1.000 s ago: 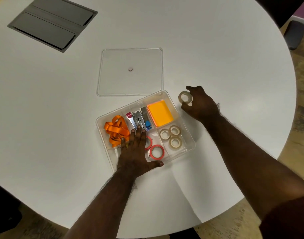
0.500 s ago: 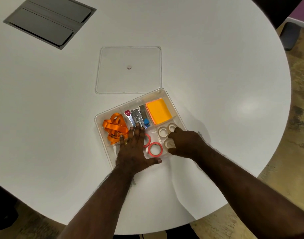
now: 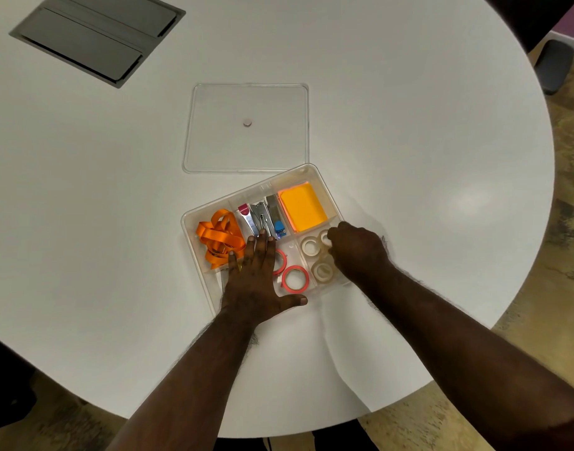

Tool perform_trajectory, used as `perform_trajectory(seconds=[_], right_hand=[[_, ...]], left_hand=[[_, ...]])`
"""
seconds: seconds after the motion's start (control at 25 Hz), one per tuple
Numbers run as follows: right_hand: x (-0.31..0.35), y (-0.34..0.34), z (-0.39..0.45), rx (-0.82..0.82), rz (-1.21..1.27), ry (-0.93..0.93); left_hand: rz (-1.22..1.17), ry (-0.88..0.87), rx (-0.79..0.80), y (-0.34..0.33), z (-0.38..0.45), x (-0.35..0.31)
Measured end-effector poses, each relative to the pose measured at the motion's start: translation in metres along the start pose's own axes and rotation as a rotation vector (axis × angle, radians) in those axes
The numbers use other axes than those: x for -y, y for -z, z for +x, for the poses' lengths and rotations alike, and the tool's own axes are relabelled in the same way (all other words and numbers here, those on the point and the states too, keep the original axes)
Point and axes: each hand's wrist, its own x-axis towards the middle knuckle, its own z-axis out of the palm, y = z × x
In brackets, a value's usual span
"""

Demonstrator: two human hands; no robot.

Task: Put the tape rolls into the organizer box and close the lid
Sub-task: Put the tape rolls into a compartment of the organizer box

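Note:
The clear organizer box (image 3: 315,172) sits open on the white table. My left hand (image 3: 256,281) lies flat on its near-left part, fingers spread, holding nothing. Two red tape rolls (image 3: 294,278) lie in the middle near compartment, one partly under that hand. Clear tape rolls (image 3: 310,246) lie in the near-right compartment. My right hand (image 3: 357,252) is lowered over that compartment, with its fingertips at a clear roll (image 3: 324,237). The fingers are hidden, so its grip is unclear. The clear lid (image 3: 246,128) lies flat on the table just behind the box.
In the box are an orange ribbon (image 3: 219,237), staplers (image 3: 263,218) and an orange note pad (image 3: 302,206). A grey hatch (image 3: 94,37) is set into the table at the far left. The table's round edge runs close on the right and near sides.
My right hand carried a clear tape roll from the table right of the box into the near-right compartment and stays over it. My left hand has kept still on the box.

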Motion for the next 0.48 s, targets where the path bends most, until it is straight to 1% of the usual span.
perform_trajectory(seconds=[0.12, 0.32, 0.48], right_hand=[[0.016, 0.001, -0.005, -0.02, -0.09, 0.012], [0.019, -0.004, -0.009, -0.167, -0.057, 0.023], [0.019, -0.009, -0.005, -0.178, -0.081, 0.058]], left_hand=[[-0.001, -0.007, 0.005, 0.001, -0.001, 0.0], [0.031, 0.013, 0.031, 0.002, 0.0, -0.001], [0.04, 0.027, 0.049, 0.002, 0.001, -0.001]])
